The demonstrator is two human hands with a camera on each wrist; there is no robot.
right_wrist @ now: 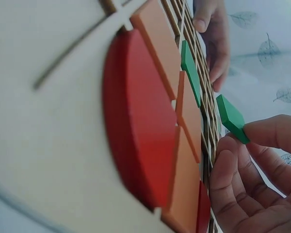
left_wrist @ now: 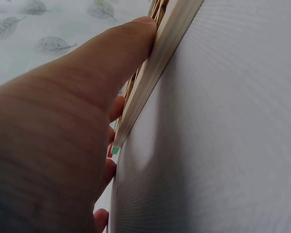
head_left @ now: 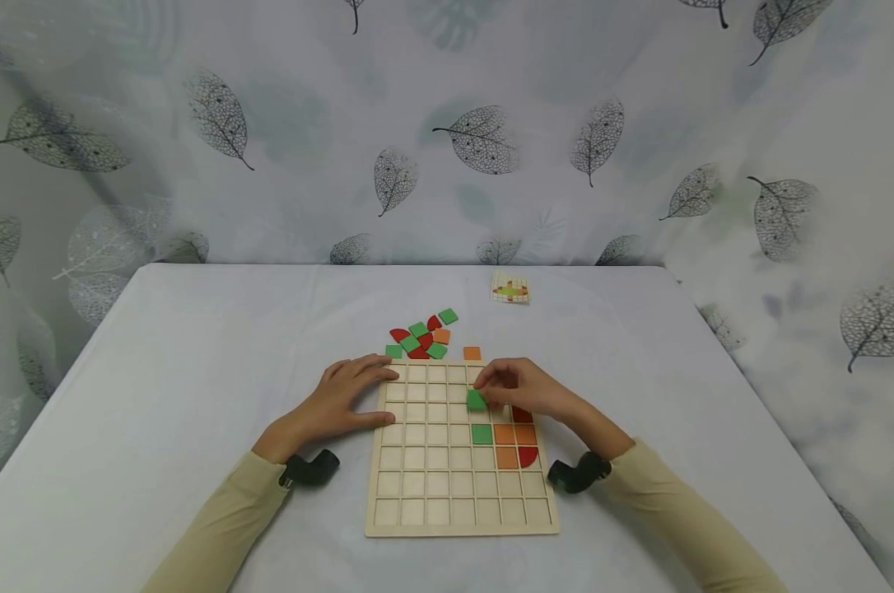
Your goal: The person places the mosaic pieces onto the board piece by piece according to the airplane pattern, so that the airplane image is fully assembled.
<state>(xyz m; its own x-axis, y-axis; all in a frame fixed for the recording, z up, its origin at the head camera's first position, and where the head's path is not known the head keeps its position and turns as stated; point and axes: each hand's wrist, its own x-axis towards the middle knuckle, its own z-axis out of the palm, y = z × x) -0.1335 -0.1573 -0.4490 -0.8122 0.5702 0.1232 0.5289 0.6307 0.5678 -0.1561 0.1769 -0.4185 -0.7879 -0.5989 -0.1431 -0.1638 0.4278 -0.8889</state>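
My right hand [head_left: 527, 387] pinches a green square tile [head_left: 476, 399] between thumb and fingertip over the upper right part of a wooden grid board [head_left: 413, 486]. In the right wrist view, the green tile [right_wrist: 231, 116] is tilted just above the grid. Below that hand, another green tile [head_left: 481, 434], orange square tiles [head_left: 506, 458] and a red quarter-round tile [head_left: 528, 457] sit in the board's cells. A further red piece [head_left: 522, 414] is partly hidden by the hand. My left hand [head_left: 336, 403] rests fingers spread at the board's left edge, thumb [left_wrist: 136, 36] touching the rim.
A loose pile of green, red and orange tiles [head_left: 410, 343] lies past the board's far edge. One orange tile [head_left: 472, 352] lies apart to its right. Farther back is a small pattern card [head_left: 509, 289]. All stand on a white-covered table [head_left: 269, 329].
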